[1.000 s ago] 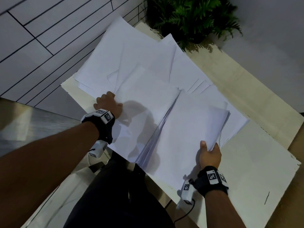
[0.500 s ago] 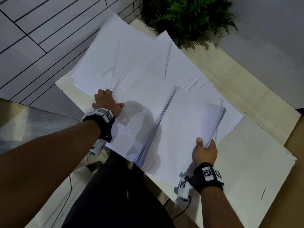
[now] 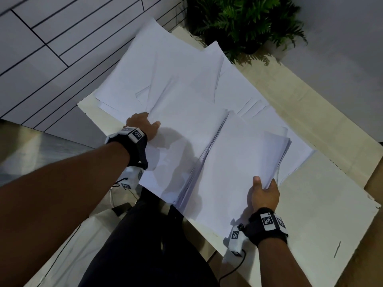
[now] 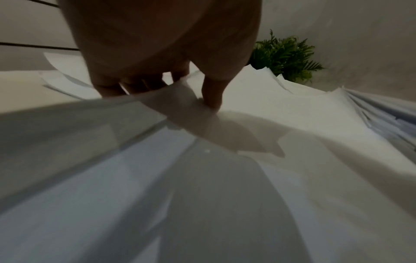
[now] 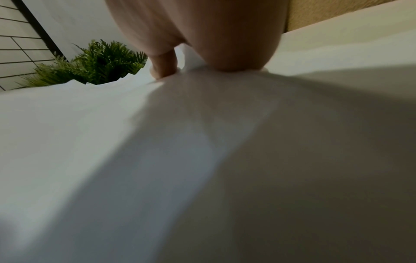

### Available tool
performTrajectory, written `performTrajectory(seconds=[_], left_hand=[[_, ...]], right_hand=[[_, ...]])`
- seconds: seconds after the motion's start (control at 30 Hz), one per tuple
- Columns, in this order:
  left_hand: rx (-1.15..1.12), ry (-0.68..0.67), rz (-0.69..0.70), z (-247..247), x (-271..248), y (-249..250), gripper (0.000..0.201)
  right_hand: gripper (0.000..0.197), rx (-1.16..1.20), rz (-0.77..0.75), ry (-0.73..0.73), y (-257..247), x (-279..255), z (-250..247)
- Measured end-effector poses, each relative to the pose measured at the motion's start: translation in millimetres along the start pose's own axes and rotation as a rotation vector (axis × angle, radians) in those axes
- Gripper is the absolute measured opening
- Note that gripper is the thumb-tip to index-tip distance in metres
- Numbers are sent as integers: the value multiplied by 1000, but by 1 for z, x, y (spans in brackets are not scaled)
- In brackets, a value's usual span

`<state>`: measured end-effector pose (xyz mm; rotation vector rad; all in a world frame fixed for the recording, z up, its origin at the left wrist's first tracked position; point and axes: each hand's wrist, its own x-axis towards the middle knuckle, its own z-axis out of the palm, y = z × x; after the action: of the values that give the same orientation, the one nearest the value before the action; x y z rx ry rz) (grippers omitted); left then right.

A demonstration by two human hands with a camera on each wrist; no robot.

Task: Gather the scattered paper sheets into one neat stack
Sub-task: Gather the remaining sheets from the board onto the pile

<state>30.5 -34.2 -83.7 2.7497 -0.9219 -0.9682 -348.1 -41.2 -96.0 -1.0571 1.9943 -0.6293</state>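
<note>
Many white paper sheets (image 3: 176, 83) lie fanned and overlapping across a pale table (image 3: 323, 208). My right hand (image 3: 263, 193) grips the near right corner of a thick bundle of sheets (image 3: 238, 166), thumb on top, fingers underneath; the right wrist view shows the thumb (image 5: 164, 65) pressing the paper. My left hand (image 3: 143, 125) pinches the left edge of a sheet (image 3: 182, 129) beside that bundle. In the left wrist view the thumb (image 4: 212, 94) lies on top of the lifted edge (image 4: 171, 94) and the fingers curl under it.
A green potted fern (image 3: 242, 21) stands at the table's far end, just behind the farthest sheets. A tiled wall (image 3: 51, 48) runs along the left. The table's right part (image 3: 323, 208) shows bare surface. My dark-clothed legs (image 3: 145, 245) are against the near edge.
My left hand has crept a little further along the sheet's left edge and lifted it. My right hand keeps its hold on the bundle's corner, which has shifted slightly.
</note>
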Motion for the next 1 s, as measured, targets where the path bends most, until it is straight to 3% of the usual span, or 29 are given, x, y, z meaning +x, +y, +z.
performTrajectory(seconds=[0.1,0.2,0.3,0.4,0.5,0.67,0.77,0.9,1.0], left_hand=[[-220,179,122,-18,-3,2,36],[-411,388,171,-51,-3,4,33],[-663,297,218,-69,-4,8,35],[-495,182,254,-54,-13,27,45],[-331,-47,321,-10,-41,51,58],[-238,-282,380,64,-96,66,48],[-174,-249,449,87,-116,66,60],[132,-262,553,98,-128,59,88],[47,-288,549,90,-121,60,85]], right_hand=[[30,6,3,-13,-3,-2,-1],[30,-2,4,-14,-4,-3,-2],[30,9,4,-11,-6,-5,-2],[29,25,25,-15,-9,-6,-2],[28,20,78,-29,-13,-5,-2],[34,35,139,-112,-14,-3,-8],[37,96,148,-157,-14,-7,-8],[30,71,87,-169,-14,-10,-8],[29,66,40,-178,-13,-11,-11]])
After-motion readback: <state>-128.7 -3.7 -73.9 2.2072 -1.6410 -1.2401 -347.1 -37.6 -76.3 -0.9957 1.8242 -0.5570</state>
